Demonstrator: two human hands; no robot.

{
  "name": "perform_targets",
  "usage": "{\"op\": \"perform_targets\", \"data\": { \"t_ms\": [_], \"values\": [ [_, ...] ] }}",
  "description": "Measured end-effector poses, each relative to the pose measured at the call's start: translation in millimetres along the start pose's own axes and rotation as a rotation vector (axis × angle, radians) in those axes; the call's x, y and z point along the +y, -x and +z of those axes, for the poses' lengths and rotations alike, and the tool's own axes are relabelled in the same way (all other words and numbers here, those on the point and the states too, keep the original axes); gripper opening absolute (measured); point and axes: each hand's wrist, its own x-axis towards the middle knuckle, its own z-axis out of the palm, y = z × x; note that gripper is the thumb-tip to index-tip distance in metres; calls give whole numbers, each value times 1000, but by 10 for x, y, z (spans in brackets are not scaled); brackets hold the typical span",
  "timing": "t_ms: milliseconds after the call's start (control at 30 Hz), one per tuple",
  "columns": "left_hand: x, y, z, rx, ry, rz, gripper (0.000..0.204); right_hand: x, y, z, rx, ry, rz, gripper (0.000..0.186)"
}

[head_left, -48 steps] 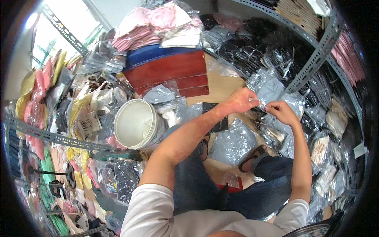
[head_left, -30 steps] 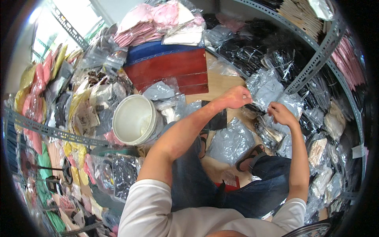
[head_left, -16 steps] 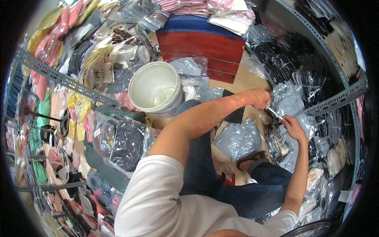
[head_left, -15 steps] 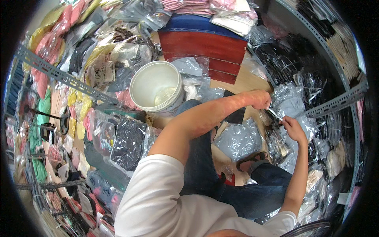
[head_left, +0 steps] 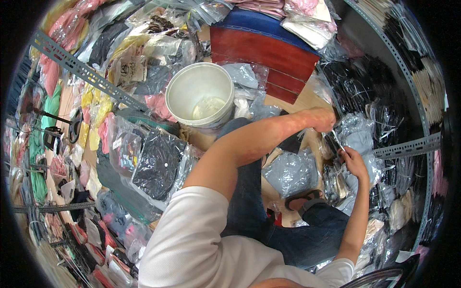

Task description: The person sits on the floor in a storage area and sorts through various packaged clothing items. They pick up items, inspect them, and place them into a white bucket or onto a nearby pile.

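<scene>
A thin white strip runs between my hands at the right of the head view, in front of clear bags of pale grey garments. My left hand is closed on the strip's upper end, its fingertips mostly hidden. Lower and to the right, my right hand pinches the other end. Below my left forearm, a plastic-wrapped grey bundle lies on the floor, near my sandalled foot.
A white bucket stands left of my arms, before red-and-blue panels. Bagged garments pile up around me. Perforated metal shelving bars cross the left and right sides, with packed black bags at right.
My head's view has shifted, bringing more left-side piles in. My hands have drawn apart, the right lower, with more of the white strip showing between them.
</scene>
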Motion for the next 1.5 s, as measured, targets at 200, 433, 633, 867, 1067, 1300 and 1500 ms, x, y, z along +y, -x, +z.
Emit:
{"op": "perform_targets", "data": {
  "t_ms": [200,433,633,867,1067,1300,1500],
  "values": [
    [66,-77,-45,-20,733,-83,21,128,-139,104,-88,37,-59,29],
    [603,-338,64,69,1623,-136,18,-360,-73,119,89,-461,-68,34],
    [1029,-790,144,104,1739,-161,13,103,-195,155,385,-716,-152,25],
    [439,-1418,647,638,354,326,15,-144,-240,24,257,-639,-206,44],
    [894,-731,102,146,815,-227,21,-66,153,2,-36,-546,3,51],
    [487,-418,-331,276,-58,-343,23,19,149,-45,-144,-261,-6,48],
    [-285,-144,-1061,238,-166,-942,56,-67,165,-140,-117,-410,-108,47]
  ]
}}
